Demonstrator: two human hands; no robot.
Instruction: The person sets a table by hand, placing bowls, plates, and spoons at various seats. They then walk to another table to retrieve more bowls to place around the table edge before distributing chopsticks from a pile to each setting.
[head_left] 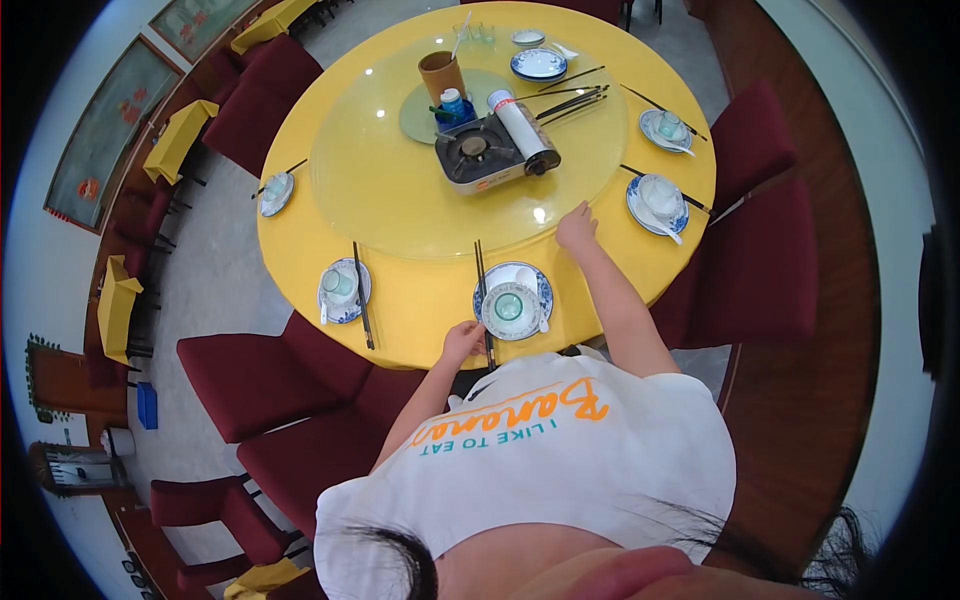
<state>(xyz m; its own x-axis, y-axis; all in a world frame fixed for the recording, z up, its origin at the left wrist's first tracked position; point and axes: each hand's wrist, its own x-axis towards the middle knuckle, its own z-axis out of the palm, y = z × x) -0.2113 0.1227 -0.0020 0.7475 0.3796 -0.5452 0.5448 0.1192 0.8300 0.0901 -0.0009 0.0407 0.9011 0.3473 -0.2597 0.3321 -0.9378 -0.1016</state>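
Observation:
On a round table with a yellow cloth [420, 325], my left hand [463, 342] rests near the front edge, beside the lower ends of a pair of black chopsticks [483, 290]; its fingers are curled, and whether they grip anything is too small to tell. Just right of it is a blue-rimmed plate [540, 283] with a bowl [510, 330], a green glass [508, 306] and a white spoon [543, 315]. My right hand [577, 228] reaches to the edge of the glass turntable [400, 225], one finger pointing forward. What is under that palm is hidden.
The turntable holds a portable gas stove [473, 155] with a white canister [517, 125], a brown pot [440, 72], more chopsticks [575, 103] and a plate [539, 65]. Other place settings ring the table. Dark red chairs [750, 260] stand around it.

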